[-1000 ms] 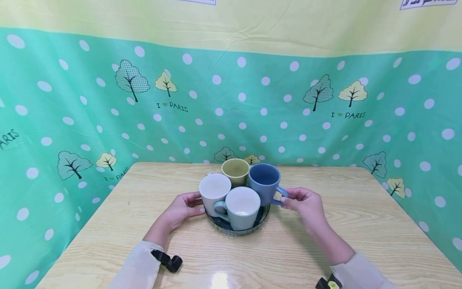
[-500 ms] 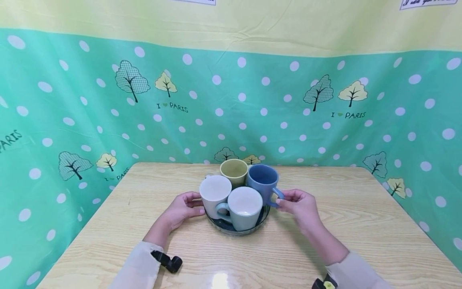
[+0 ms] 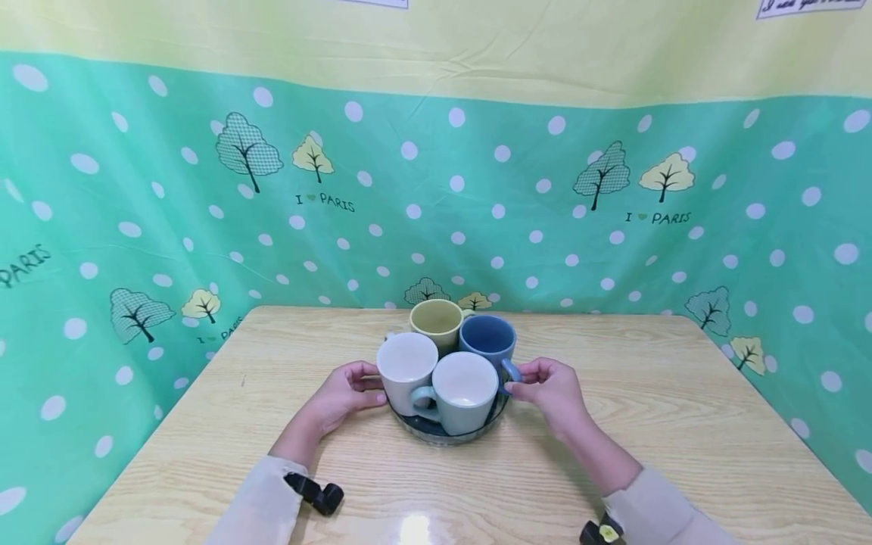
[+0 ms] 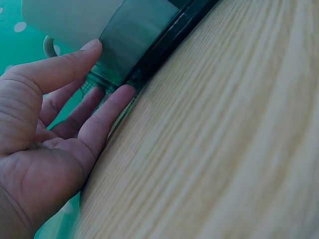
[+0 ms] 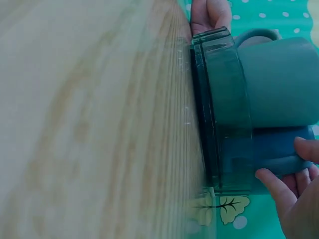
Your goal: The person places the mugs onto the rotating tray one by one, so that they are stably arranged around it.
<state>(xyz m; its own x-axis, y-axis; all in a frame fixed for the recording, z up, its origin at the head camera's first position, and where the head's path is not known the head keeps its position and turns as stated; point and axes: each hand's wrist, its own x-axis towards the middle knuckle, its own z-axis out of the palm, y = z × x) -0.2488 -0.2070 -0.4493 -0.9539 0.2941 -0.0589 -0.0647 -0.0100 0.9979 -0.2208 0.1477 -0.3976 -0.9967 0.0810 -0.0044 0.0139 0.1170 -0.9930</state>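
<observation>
1. Nearest to me, at the bottom of the head view, are my two pale sleeves, each with a black strap at the wrist.
2. My left hand [image 3: 344,393] lies on the wooden table [image 3: 681,439] left of centre in the frame. Its fingers are nearly straight and spread a little; in the left wrist view the fingertips [image 4: 122,94] rest against the rim of the glass tray [image 4: 164,35] and the thumb touches its wall. It presses rather than pinches.
3. My right hand [image 3: 548,390] is just right of centre, at the tray's right edge. Its fingers curl round the handle of the blue mug [image 3: 487,341]; the right wrist view shows fingertips on the mug's blue side.
4. The round dark glass tray [image 3: 446,435] sits flat in the middle of the frame, between my hands, carrying four mugs that touch one another.
5. All four stand upright, long axes vertical, mouths up. The pale green mug [image 3: 465,390] is closest, handle pointing left. The white mug [image 3: 406,367] is to its left, against my left fingers.
6. The blue mug stands behind on the right, handle pointing right into my grip. The yellow-green mug [image 3: 436,319] is farthest.
7. Beyond the table hangs a green dotted backdrop [image 3: 136,189] with trees.
</observation>
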